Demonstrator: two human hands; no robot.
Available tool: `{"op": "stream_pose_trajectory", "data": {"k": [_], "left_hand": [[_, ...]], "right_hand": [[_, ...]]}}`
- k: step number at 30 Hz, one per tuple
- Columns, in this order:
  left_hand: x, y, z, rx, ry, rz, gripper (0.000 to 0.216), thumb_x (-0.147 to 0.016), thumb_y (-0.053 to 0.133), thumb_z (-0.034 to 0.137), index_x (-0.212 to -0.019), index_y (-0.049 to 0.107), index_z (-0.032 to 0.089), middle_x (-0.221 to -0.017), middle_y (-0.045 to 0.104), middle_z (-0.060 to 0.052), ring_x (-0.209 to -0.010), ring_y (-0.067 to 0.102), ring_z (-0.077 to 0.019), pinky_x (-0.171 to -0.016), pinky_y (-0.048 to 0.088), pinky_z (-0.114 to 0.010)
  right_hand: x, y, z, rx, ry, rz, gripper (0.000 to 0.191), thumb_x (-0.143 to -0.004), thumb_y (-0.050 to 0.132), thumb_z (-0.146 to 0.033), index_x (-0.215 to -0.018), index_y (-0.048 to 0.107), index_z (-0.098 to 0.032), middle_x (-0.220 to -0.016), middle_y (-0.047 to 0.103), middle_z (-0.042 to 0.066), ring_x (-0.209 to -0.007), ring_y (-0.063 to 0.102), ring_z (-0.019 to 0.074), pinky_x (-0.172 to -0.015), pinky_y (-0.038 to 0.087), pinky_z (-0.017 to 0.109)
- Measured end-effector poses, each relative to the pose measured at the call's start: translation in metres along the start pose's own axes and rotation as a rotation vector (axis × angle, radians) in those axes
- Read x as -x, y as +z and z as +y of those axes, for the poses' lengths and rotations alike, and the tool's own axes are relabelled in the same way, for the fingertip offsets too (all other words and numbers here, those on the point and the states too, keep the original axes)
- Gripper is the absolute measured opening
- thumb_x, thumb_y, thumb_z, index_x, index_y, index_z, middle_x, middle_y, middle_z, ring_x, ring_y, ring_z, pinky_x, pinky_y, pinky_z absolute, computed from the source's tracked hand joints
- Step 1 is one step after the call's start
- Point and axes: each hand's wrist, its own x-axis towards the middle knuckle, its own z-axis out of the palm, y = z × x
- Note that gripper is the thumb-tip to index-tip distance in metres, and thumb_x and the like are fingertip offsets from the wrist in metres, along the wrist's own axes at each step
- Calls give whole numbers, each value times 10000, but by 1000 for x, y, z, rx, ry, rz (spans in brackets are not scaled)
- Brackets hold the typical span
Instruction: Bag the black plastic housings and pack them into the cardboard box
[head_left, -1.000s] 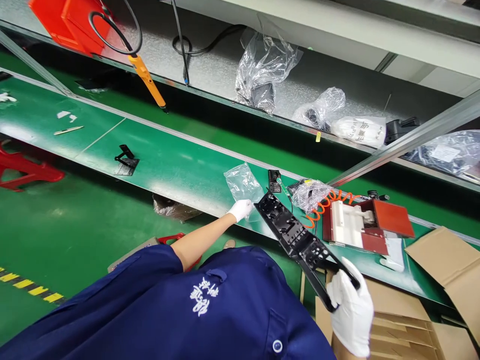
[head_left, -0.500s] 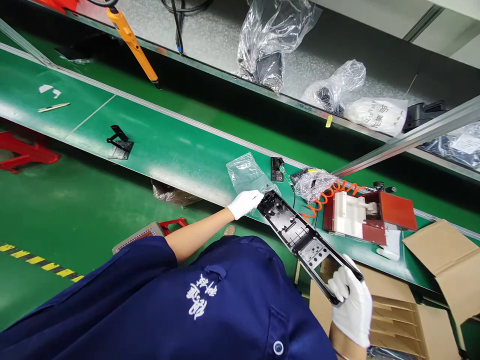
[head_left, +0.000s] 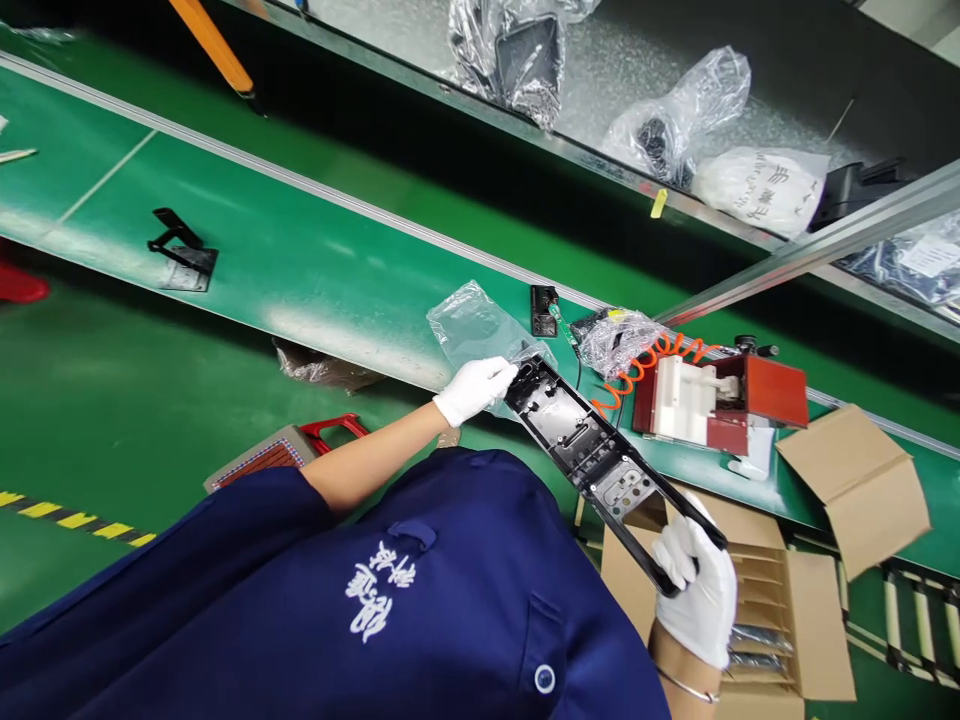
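Right grip (head_left: pixel 699 578) on ribbed frame (head_left: pixel 587 458)

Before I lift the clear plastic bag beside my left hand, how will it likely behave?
The clear plastic bag is probably floppy, since its thin film looks creased. It seems light, as the green bench shows through it. It may drag on the black frame, whose end overlaps it in view.

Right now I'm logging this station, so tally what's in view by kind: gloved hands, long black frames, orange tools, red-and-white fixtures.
Gloved hands: 2, the left hand and the right hand
Long black frame: 1
Orange tool: 1
Red-and-white fixture: 1
Total: 5
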Motion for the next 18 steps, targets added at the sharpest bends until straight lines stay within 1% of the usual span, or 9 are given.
{"op": "stream_pose_trajectory", "data": {"k": [3, 6, 10, 13, 15, 18], "left_hand": [[-1, -2, -1, 32, -20, 4, 389, -921, 487, 500, -655, 486, 216, -567, 558, 35, -455, 478, -104, -498, 394, -245], [-1, -3, -5, 62, -32, 4, 382, -907, 513, 509, -671, 510, 209, -569, 569, 36, -440, 485, -97, -486, 393, -236], [-1, -6, -8, 50, -48, 33, 376, -888, 541, 504, -662, 524, 203, -565, 576, 34, -432, 493, -92, -480, 388, -231], [1, -9, -7, 21, -53, 33, 364, -890, 527, 496, -669, 535, 207, -572, 574, 33, -453, 494, -99, -506, 397, -240], [3, -9, -4, -59, 19, 31, 368, -906, 504, 478, -652, 528, 213, -570, 560, 29, -502, 501, -110, -554, 406, -247], [6, -4, 1, -215, 190, 1, 384, -924, 477, 447, -616, 492, 218, -579, 531, 16, -573, 490, -128, -617, 399, -261]], "right_hand": [[1, 2, -3, 2, -14, 7, 329, -781, 802, -276, -897, 509, -181, -625, 196, -102, -447, 168, 7, -362, 229, 119], [2, 7, -4, -12, -5, 9, 389, -726, 847, -302, -888, 516, -178, -613, 202, -109, -444, 161, 3, -355, 217, 122], [2, 16, -4, 2, -1, 13, 473, -689, 868, -345, -1029, 591, -167, -596, 225, -122, -438, 175, -3, -369, 210, 116], [2, 19, -3, 16, -17, 22, 565, -678, 866, -358, -1141, 613, -155, -580, 240, -129, -431, 189, -3, -381, 212, 119], [2, 20, -3, 34, -30, 3, 585, -687, 857, -381, -1165, 611, -150, -570, 241, -132, -426, 193, -2, -384, 200, 123], [2, 25, -1, 72, -55, -26, 593, -706, 845, -411, -1182, 606, -150, -543, 258, -133, -416, 207, 5, -389, 198, 134]]}}
